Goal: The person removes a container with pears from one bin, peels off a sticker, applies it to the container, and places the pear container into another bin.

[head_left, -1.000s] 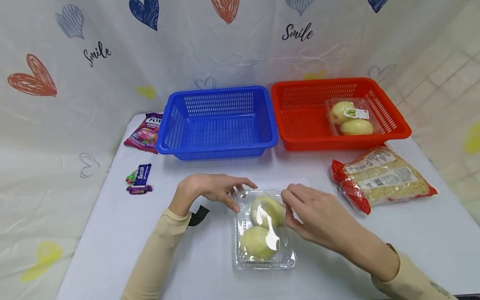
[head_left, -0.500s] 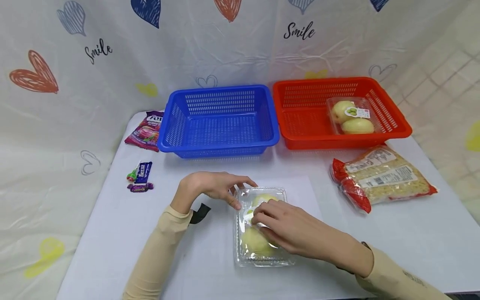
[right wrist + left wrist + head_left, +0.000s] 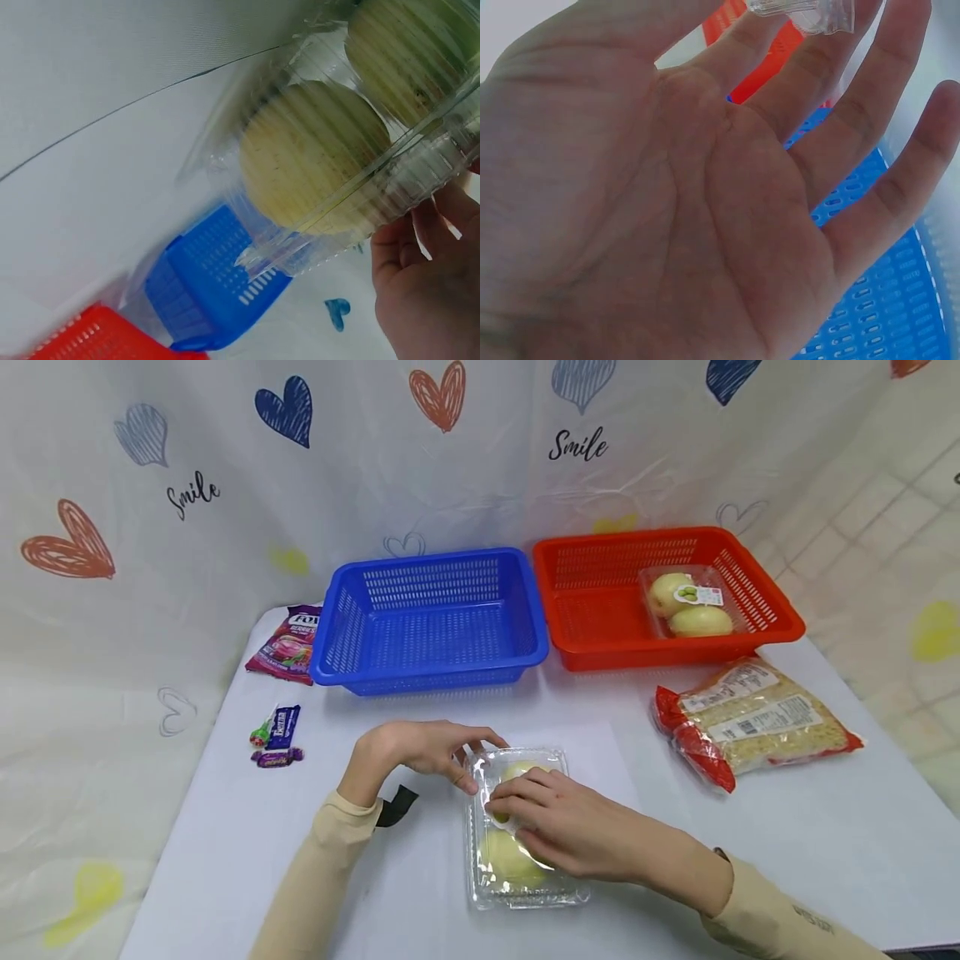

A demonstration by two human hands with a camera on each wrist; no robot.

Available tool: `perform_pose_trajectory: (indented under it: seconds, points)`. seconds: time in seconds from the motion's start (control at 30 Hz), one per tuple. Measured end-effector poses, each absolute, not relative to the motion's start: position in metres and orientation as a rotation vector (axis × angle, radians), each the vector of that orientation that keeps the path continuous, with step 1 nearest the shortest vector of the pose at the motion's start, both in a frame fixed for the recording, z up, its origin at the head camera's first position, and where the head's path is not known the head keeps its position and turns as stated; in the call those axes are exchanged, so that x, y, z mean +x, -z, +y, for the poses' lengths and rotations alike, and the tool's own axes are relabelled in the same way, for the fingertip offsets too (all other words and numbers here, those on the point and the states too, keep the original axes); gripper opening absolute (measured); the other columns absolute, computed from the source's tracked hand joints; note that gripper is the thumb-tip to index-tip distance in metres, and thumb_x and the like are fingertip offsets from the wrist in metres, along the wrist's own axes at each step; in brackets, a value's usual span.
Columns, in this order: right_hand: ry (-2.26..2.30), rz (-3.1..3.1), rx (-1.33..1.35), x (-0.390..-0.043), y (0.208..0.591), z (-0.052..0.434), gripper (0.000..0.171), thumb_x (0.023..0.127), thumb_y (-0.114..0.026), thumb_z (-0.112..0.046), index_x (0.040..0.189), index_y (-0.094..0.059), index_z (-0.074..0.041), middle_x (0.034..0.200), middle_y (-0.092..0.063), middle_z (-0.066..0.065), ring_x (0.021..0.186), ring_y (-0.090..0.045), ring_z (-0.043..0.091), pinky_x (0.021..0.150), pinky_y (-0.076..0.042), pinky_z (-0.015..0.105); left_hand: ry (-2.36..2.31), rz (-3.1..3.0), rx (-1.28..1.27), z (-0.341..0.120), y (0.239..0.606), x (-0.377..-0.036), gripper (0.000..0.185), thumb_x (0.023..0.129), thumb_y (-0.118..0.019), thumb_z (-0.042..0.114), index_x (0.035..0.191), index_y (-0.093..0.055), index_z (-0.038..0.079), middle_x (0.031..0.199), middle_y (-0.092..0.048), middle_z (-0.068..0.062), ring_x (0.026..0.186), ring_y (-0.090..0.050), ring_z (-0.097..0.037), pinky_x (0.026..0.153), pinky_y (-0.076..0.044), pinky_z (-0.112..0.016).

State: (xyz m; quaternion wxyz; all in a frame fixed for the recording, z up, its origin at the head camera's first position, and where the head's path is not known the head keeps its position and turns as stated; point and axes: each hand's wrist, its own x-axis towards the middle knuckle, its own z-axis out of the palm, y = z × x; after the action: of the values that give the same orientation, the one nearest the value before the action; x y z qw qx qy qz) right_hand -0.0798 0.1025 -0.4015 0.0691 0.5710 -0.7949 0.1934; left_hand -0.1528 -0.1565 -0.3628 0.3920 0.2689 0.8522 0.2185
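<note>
A clear plastic clamshell container (image 3: pixel 525 897) holding two pale yellow-green round fruits (image 3: pixel 513 857) lies on the table. My left hand (image 3: pixel 416 749) grips its left far edge between thumb and fingers; in the left wrist view the palm (image 3: pixel 675 202) shows, with a bit of clear plastic at the top. The right hand (image 3: pixel 566 822) lies over the lid, fingertips touching a small label with a green print (image 3: pixel 500 817), mostly covered by the fingers. In the right wrist view the fruits (image 3: pixel 315 154) show through the plastic, with the left hand (image 3: pixel 431 292) at its edge.
Behind stand a blue basket (image 3: pixel 431 681) and a red basket (image 3: pixel 667 652), which holds another fruit pack (image 3: pixel 690 602). A red-ended bag of grain-like food (image 3: pixel 757 718) lies right. Left are a purple snack bag (image 3: pixel 287 643) and several small sweets (image 3: pixel 279 735).
The right hand has moved left from the container's right edge onto the lid, and the label has come into view under its fingers. The left hand keeps its grip. The head view has tilted slightly.
</note>
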Motion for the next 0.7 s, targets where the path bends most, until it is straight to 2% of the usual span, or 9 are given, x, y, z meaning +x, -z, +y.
perform_pose_trajectory:
  seconds: [0.2, 0.3, 0.4, 0.5, 0.6, 0.7]
  points:
    - [-0.673, -2.457, 1.768, -0.080, 0.399, 0.115, 0.035, 0.100, -0.065, -0.022, 0.134, -0.059, -0.017, 0.137, -0.059, -0.006, 0.128, -0.053, 0.012, 0.108, -0.051, 0.035, -0.553, 2.177, 0.661, -0.157, 0.365, -0.151, 0.068, 0.092, -0.076, 0.034, 0.152, -0.044, 0.031, 0.143, -0.060, -0.003, 0.121, -0.060, -0.017, 0.103, -0.050, -0.036]
    - [-0.711, -2.569, 1.768, -0.079, 0.392, 0.123, 0.033, 0.102, -0.063, -0.030, 0.134, -0.060, -0.021, 0.136, -0.059, -0.009, 0.128, -0.054, 0.010, 0.107, -0.053, 0.036, -0.562, 2.187, 0.684, -0.156, 0.361, -0.150, 0.066, 0.092, -0.076, 0.034, 0.151, -0.047, 0.028, 0.142, -0.061, -0.004, 0.121, -0.061, -0.019, 0.103, -0.051, -0.036]
    - [-0.725, -2.708, 1.639, -0.083, 0.385, 0.121, 0.038, 0.104, -0.058, -0.044, 0.136, -0.060, -0.024, 0.137, -0.059, -0.010, 0.130, -0.054, 0.010, 0.110, -0.052, 0.039, -0.631, 2.236, 0.739, -0.166, 0.354, -0.149, 0.054, 0.098, -0.071, 0.028, 0.148, -0.051, 0.020, 0.140, -0.063, -0.009, 0.123, -0.063, -0.025, 0.104, -0.053, -0.038]
    - [-0.696, -2.791, 1.442, -0.098, 0.383, 0.109, 0.049, 0.102, -0.054, -0.055, 0.140, -0.058, -0.024, 0.140, -0.060, -0.007, 0.132, -0.054, 0.015, 0.113, -0.049, 0.043, -0.748, 2.405, 0.786, -0.187, 0.340, -0.147, 0.041, 0.103, -0.063, 0.020, 0.143, -0.057, 0.015, 0.140, -0.065, -0.008, 0.127, -0.063, -0.028, 0.107, -0.054, -0.043]
    - [-0.670, -2.892, 1.337, -0.119, 0.381, 0.096, 0.061, 0.098, -0.056, -0.062, 0.144, -0.056, -0.022, 0.142, -0.061, -0.003, 0.134, -0.056, 0.021, 0.110, -0.048, 0.048, -0.805, 2.647, 0.724, -0.210, 0.329, -0.150, 0.038, 0.105, -0.058, 0.018, 0.142, -0.059, 0.015, 0.143, -0.063, -0.006, 0.135, -0.058, -0.030, 0.112, -0.049, -0.052]
    - [-0.633, -3.092, 1.384, -0.136, 0.380, 0.090, 0.076, 0.091, -0.060, -0.070, 0.148, -0.052, -0.020, 0.142, -0.062, -0.003, 0.131, -0.060, 0.022, 0.105, -0.051, 0.050, -0.748, 2.780, 0.548, -0.221, 0.329, -0.156, 0.044, 0.107, -0.055, 0.024, 0.150, -0.051, 0.015, 0.155, -0.049, -0.014, 0.148, -0.039, -0.039, 0.120, -0.035, -0.063]
